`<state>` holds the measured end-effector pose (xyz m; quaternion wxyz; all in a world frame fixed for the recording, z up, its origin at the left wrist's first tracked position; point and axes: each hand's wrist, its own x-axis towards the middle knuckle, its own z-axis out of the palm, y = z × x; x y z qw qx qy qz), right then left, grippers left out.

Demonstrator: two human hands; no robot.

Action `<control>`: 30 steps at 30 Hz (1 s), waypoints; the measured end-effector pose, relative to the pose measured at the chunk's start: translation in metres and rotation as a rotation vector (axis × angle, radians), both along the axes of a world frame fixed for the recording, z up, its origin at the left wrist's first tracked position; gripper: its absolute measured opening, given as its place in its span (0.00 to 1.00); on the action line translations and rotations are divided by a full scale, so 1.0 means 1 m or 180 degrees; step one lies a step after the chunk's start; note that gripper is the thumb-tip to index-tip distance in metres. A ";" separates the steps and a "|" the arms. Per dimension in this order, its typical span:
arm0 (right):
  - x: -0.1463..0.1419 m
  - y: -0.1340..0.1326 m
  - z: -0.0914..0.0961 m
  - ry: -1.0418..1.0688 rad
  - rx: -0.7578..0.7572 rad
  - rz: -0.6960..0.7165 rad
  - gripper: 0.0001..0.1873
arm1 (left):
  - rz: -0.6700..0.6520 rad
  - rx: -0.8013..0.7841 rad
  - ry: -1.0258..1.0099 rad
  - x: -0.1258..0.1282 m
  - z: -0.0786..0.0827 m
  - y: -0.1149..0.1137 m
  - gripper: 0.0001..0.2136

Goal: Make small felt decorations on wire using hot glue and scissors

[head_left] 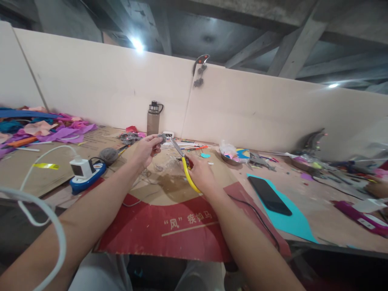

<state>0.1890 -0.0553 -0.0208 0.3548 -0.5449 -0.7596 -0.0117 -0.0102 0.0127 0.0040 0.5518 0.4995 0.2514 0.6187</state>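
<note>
My right hand [201, 173] is closed round the yellow handles of a pair of scissors [182, 158]. Their metal blades point up and left toward my left hand [147, 149]. That hand pinches a small grey piece of material [161, 139] between thumb and fingers, just left of the blade tips. Both hands hover over a brown and red cardboard sheet [169, 218] on the workbench, with thin grey threads lying under them.
A grey ball of yarn [108, 154], a white charger on a blue power strip [85, 171] with a white cable, a bottle [153, 118], a black phone [268, 195] on cyan paper, a small bowl [232, 155], coloured scraps [45, 129] at left, tools at right, white partition behind.
</note>
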 end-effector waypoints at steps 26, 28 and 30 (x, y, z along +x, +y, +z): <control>-0.004 -0.002 0.001 -0.0438 -0.0077 -0.0147 0.16 | 0.0023 -0.0036 0.0094 0.000 0.002 0.000 0.07; -0.004 -0.003 0.002 -0.0419 -0.0069 -0.0112 0.16 | 0.0021 -0.0035 0.0088 -0.001 0.001 0.000 0.07; -0.004 -0.003 0.002 -0.0386 -0.0060 -0.0075 0.15 | 0.0034 -0.0040 0.0099 -0.001 0.001 0.001 0.07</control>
